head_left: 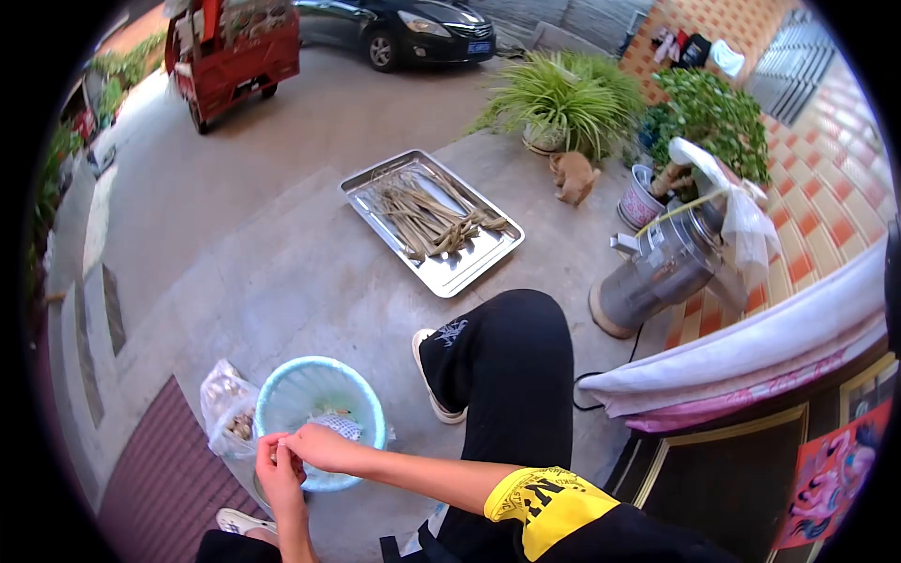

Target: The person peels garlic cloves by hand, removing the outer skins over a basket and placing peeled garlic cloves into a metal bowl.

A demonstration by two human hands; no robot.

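Note:
My left hand (279, 474) and my right hand (317, 445) meet with fingers pinched together over the near left rim of a light blue basin (377, 413). What they hold is too small and too covered by the fingers to name. Some pale scraps and a blue-and-white patterned piece (340, 425) lie inside the basin. Just left of it, a clear plastic bag (223, 394) holds several small brownish bulbs that look like garlic. Part of a round dark-rimmed object shows beneath my left hand.
A metal tray (450, 279) with dried stalks (422, 216) lies ahead. A brown puppy (573, 177) stands near potted plants (563, 98). To the right are a metal cylinder machine (657, 267) and a curtain (732, 342). A red cart (235, 52) and black car (404, 33) stand beyond.

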